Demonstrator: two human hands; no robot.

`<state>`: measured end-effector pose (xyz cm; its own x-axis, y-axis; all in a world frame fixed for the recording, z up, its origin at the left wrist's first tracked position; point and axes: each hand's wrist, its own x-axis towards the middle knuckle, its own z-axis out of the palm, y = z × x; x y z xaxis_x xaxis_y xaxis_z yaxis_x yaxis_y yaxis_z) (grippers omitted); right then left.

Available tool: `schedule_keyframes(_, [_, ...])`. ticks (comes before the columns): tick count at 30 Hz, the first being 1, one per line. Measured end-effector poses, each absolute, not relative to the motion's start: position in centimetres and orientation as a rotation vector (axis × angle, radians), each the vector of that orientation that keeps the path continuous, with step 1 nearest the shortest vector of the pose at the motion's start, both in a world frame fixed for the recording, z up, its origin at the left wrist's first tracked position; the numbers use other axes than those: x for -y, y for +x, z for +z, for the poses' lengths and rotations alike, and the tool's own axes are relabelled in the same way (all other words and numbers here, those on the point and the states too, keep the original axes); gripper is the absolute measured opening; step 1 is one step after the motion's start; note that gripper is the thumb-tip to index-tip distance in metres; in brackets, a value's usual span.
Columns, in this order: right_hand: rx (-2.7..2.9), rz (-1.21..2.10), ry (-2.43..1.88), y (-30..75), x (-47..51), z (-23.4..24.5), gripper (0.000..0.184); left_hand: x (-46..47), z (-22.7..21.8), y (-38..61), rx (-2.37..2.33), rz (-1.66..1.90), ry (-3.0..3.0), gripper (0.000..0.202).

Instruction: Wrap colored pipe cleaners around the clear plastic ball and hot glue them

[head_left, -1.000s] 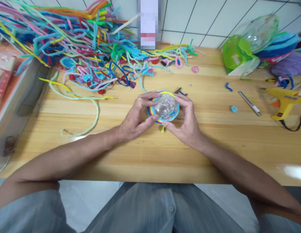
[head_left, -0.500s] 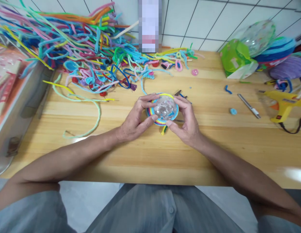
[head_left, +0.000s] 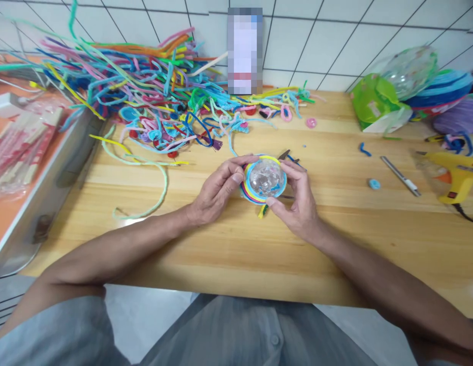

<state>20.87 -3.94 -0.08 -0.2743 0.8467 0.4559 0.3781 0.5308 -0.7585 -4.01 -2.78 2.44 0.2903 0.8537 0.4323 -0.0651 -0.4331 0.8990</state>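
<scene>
A clear round plastic piece (head_left: pixel 267 179), its rim ringed with blue, yellow and magenta pipe cleaners, is held between my hands above the middle of the table. My left hand (head_left: pixel 219 190) is closed at the left rim, thumb pressed toward the bent fingers. My right hand (head_left: pixel 299 198) grips the other side, fingers at the far rim and thumb at the near rim. Behind it, dark scissor-like blades (head_left: pixel 284 154) show in part; the rest is hidden. A yellow-and-green fuzzy bit (head_left: pixel 262 211) peeks out below the rim.
Colourful pipe cleaners (head_left: pixel 145 86) are heaped at the back left. A pale green one (head_left: pixel 165 185) curls toward the front. At right lie a utility knife (head_left: pixel 401 176), a small blue coil (head_left: pixel 374 184) and a yellow glue gun (head_left: pixel 457 173). A phone (head_left: pixel 245 51) stands against the tiles.
My left thumb has slid from the near rim up to the left side, by the index finger. The right hand keeps its hold. The whole view has shifted slightly.
</scene>
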Motion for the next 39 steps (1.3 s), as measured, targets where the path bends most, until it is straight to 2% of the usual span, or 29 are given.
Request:
schedule_keyframes(5, [1.889, 0.612, -0.981, 20.9, 4.0, -0.3, 0.075, 2.7, 2.3, -4.1, -0.728, 1.292, 1.657, 0.028])
schedule_keyframes(17, [1.871, 0.586, -0.987, 20.8, 4.0, -0.5, 0.074, 2.4, 2.2, -4.3, -0.697, 1.261, 1.625, 0.018])
schedule_keyframes(28, [1.884, 0.582, -0.992, 20.8, 4.0, -0.4, 0.076, 1.1, 2.5, -4.0, -0.827, 1.356, 1.231, 0.042])
schedule_keyframes(33, [1.885, 0.567, -0.976, 20.8, 4.0, -0.6, 0.078, 0.6, 2.4, -4.3, -1.017, 1.496, 1.340, 0.053])
schedule_keyframes(39, [1.883, 0.574, -0.991, 20.9, 3.9, -0.6, 0.080, 0.7, 2.1, -4.4, -0.962, 1.397, 1.394, 0.048])
